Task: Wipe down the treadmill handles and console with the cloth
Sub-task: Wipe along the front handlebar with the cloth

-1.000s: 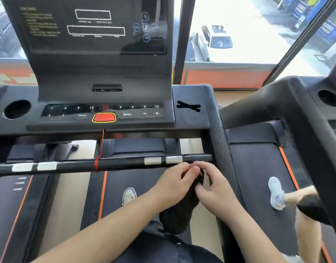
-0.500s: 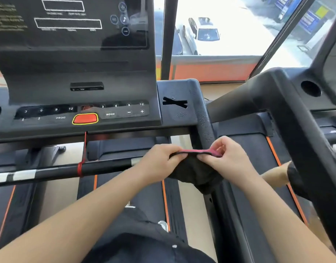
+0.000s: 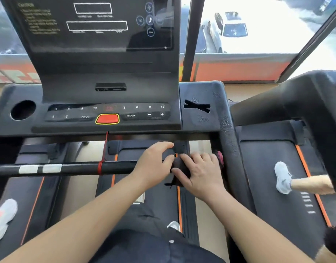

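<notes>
While both hands work at the right end of the crossbar (image 3: 78,168), the cloth (image 3: 179,168), dark with a pink edge showing at its 3 o'clock side, lies draped over the bar just beside the right upright handle (image 3: 227,133). The right hand (image 3: 199,173) presses flat on the cloth, fingers spread and curling over it; its grip looks like a loose hold on the fabric rather than a firm clench. The left hand (image 3: 154,162) sits at 9 o'clock of the cloth, fingers half curled, fingertips touching or nearly touching the fabric; whether it actually pinches the cloth I cannot tell. The console (image 3: 110,114), with its red stop button (image 3: 107,119), lies toward 12 o'clock, well apart from the hands and, by the look of it, not yet being wiped.

Several things could go wrong from here. A loose edge of the cloth hangs below the bar toward 6 o'clock; if the right hand slides without closing around the bar, the cloth may bunch or slip off and drop onto the belt (image 3: 144,186). The red safety cord (image 3: 101,168) is tied on the bar at 9 o'clock of the left hand, so a long sweep that way could snag it and tug it. On the console later, heavy pressure could press buttons.
</notes>
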